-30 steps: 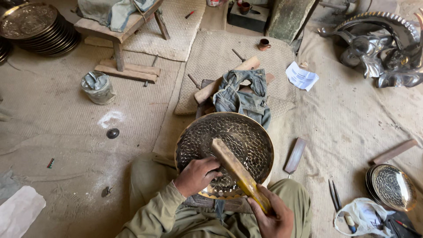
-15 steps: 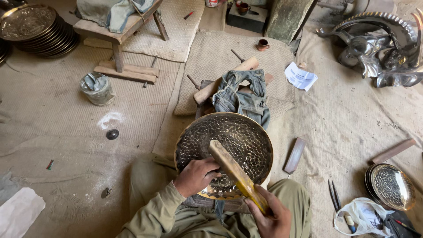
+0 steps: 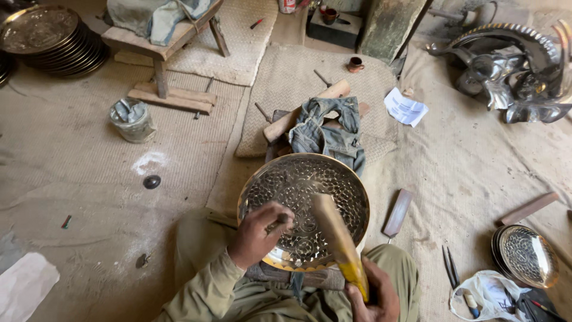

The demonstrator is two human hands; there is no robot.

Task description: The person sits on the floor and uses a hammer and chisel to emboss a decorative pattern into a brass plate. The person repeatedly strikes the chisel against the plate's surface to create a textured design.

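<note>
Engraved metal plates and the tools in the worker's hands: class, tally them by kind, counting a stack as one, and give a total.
Large engraved plate being worked: 1
Stack of plates, upper left: 1
Small engraved plate, lower right: 1
Wooden mallet in right hand: 1
Punch in left hand: 1
Total: 5

- I see soft, even daylight with faint shadows on the floor mats (image 3: 89, 149).
- Bright glare sits on the metal sculpture (image 3: 512, 71) at upper right.
- The wooden mallet (image 3: 339, 244) looks motion-blurred.
- The engraved tray (image 3: 298, 185) glints along its rim; the edges bend slightly.
</note>
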